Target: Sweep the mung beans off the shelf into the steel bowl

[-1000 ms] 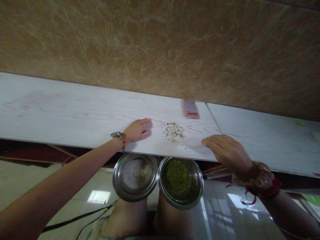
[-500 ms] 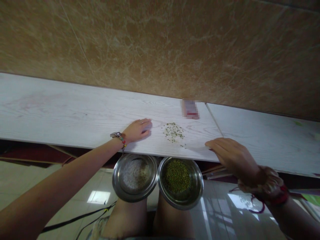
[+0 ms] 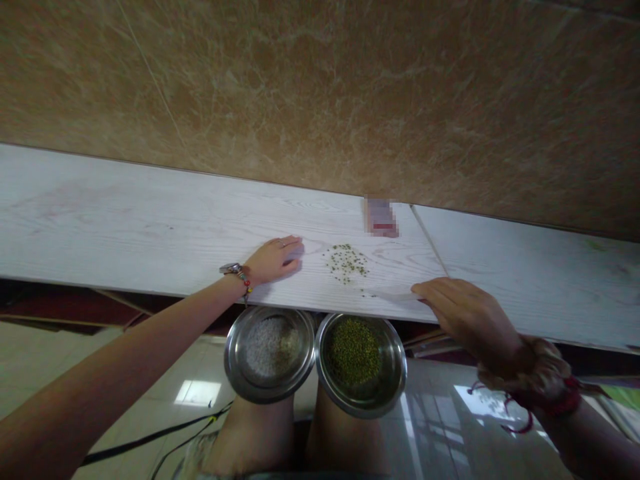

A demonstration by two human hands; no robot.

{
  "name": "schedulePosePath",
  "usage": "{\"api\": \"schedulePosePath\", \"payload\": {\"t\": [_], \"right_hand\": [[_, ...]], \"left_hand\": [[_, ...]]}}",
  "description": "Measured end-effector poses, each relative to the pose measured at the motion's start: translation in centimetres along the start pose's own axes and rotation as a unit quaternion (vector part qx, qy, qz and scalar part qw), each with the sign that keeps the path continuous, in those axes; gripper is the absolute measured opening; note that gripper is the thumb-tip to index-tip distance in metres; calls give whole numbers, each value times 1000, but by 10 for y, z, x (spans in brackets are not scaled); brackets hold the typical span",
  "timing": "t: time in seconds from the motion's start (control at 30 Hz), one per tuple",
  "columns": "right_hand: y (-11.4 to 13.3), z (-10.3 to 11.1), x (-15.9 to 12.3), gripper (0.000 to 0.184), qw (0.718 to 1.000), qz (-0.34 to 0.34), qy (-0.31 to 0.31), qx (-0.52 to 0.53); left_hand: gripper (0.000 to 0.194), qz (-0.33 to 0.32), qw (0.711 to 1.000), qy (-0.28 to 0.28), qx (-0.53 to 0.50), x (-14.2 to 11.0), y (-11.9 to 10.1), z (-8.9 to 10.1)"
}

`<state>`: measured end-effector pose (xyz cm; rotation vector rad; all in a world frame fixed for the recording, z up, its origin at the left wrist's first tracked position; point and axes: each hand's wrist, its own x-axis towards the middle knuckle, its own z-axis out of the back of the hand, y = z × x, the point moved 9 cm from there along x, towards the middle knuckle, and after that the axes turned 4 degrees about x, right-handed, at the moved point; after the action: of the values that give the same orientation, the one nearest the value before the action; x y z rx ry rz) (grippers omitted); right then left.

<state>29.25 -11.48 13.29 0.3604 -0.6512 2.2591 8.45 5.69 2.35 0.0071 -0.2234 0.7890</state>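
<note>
The right hand (image 3: 461,310) pinches a thin see-through thing (image 3: 399,292); slide it low and gently by the green beans (image 3: 347,261) (left hand (image 3: 271,261) lies flat, thumb apart).

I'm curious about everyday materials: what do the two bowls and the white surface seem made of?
Left bowl and right bowl: metal, probably polished stainless steel, being silvery with bright reflections.
White surface: wood or wood-look laminate, fairly matte; grain lines show, but I can't tell which.
</note>
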Motion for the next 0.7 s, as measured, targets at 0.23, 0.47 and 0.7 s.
{"api": "schedulePosePath", "payload": {"t": [0.23, 0.47, 0.7], "right_hand": [[5, 15, 0, 26, 1000, -10, -6, 21], [10, 11, -8, 28, 1000, -22, 14, 13], [29, 24, -4, 28, 996, -16, 27, 84]], "left_hand": [[45, 4, 1000, 3, 1, 0, 0, 0], [48, 3, 1000, 8, 5, 0, 0, -1], [42, -4, 1000, -5, -15, 1, 1, 0]]}}
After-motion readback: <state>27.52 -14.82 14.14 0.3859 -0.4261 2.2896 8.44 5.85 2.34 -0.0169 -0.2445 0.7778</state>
